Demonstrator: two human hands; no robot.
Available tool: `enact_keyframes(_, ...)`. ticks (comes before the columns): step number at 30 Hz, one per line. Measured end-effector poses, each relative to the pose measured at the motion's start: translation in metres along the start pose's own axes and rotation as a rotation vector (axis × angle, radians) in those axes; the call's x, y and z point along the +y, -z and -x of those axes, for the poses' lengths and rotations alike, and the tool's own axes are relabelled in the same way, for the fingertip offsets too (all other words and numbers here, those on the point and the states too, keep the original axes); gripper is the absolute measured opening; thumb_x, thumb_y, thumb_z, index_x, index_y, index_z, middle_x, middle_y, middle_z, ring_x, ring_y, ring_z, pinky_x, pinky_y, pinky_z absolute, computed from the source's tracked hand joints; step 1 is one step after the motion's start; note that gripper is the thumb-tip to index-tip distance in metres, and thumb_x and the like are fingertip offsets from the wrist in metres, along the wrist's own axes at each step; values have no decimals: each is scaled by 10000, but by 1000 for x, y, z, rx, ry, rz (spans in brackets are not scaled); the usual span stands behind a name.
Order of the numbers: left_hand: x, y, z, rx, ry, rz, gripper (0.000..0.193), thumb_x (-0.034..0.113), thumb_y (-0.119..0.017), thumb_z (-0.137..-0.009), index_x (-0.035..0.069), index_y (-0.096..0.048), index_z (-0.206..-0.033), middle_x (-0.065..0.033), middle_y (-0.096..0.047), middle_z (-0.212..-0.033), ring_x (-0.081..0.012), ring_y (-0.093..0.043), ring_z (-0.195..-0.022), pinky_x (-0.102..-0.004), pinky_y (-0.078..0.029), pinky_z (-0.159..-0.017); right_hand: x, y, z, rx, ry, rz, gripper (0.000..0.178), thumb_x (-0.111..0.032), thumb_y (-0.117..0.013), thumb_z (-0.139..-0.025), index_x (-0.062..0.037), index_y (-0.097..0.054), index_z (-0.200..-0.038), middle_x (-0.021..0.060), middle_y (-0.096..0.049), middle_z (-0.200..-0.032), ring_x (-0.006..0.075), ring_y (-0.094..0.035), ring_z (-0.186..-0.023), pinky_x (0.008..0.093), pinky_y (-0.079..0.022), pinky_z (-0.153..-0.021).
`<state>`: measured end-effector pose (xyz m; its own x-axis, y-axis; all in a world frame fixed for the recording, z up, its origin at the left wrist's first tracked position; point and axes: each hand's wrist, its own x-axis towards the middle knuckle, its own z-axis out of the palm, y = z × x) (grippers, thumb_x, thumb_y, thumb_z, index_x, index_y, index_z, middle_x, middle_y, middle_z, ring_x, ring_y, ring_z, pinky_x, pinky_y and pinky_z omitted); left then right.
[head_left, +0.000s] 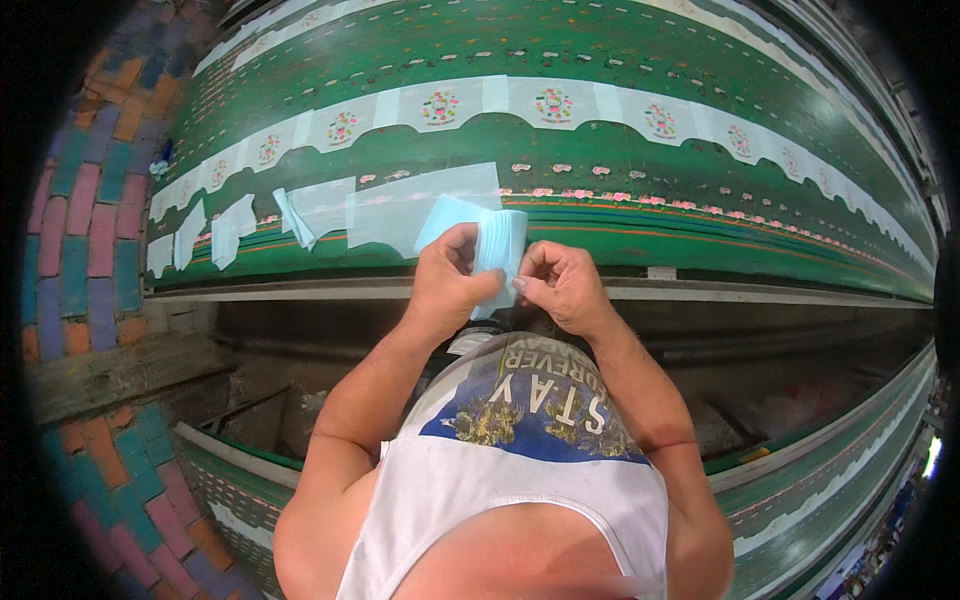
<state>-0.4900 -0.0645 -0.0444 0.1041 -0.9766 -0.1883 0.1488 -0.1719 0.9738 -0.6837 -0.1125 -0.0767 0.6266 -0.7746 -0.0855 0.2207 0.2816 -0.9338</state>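
Observation:
Over the front edge of the long green table [700,255], my left hand [452,278] is closed round a stack of thin light blue cloth pieces [503,240]. My left thumb lies across the front of the stack. The fingers of my right hand [565,287] are pinched together at the stack's right edge. A wider light blue flap [446,215] fans out behind my left fingers. Beyond it, a pale sheet [425,200] lies flat on the table. Further left are a partly folded piece [296,222] and another pale blue cut piece [233,230].
A row of pale scalloped pieces [553,104] with printed flower motifs runs across the table. The table's light front rail [350,290] lies just below my hands. Coloured paving bricks [103,230] cover the floor at left. Another green table [840,490] stands behind me.

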Motion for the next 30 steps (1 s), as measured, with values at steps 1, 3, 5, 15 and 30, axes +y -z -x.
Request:
enact_keyframes(1,-4,1,-3,9,20,57,478,-18,-711,-762,-29,-618,-1231,-78,-703,-1046,-135,-671,-926,-296,-542,-839,1,2,-1,-3,-4,-24,89,-48,-715,-914,-21,-630,-915,11,-647,-836,74,-628,-738,235,-517,-646)
enact_keyframes(3,-9,3,-11,22,59,164,471,-31,-710,-742,-18,-638,-1207,-63,-696,-1023,-136,-663,-894,-296,-539,-845,1,5,-2,65,20,-134,66,-26,-692,-903,-31,-627,-916,15,-637,-833,87,-620,-721,238,-507,-634)
enact_keyframes(5,-6,16,-16,60,61,216,472,-30,-686,-742,-44,-631,-1211,-81,-698,-1026,-145,-670,-889,-297,-545,-824,5,16,-8,170,75,-233,65,1,-669,-886,-38,-625,-915,16,-627,-830,94,-606,-712,240,-494,-628)
enact_keyframes(15,65,142,-14,-14,-214,831,490,149,-588,-782,-61,-589,-1225,-156,-707,-1025,-273,-704,-899,-383,-572,-879,-105,134,18,910,552,696,263,96,-587,-932,32,-710,-1156,56,-679,-1099,108,-624,-989,247,-492,-906)
enact_keyframes(30,56,174,-50,-52,-206,987,653,142,-593,-775,-83,-504,-1382,-199,-666,-1184,-303,-685,-1006,-420,-567,-916,-20,62,-97,479,317,1249,350,94,-573,-806,10,-692,-1124,168,-654,-1141,364,-656,-1061,426,-539,-930)
